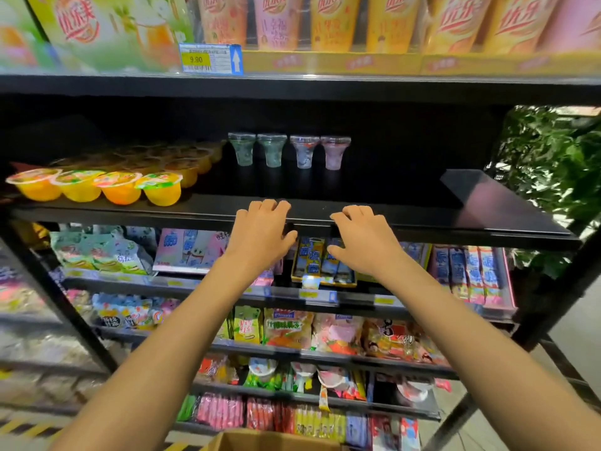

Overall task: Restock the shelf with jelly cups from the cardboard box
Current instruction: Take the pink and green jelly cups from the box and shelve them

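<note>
While jelly cups [272, 151] line the shelf [422, 219], left hand [260, 236] and right hand [364, 242] hover empty, fingers loose — seemingly free for the cardboard box [260, 442].

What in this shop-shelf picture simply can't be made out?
All in the head view:
Cardboard box: cut off by the bottom edge; contents unseen.
Rear jelly cups: lost in shadow; count unclear.
Price tag: fine print blurred.
Left hand, right hand: gripping or merely resting on the shelf edge, unclear.
</note>
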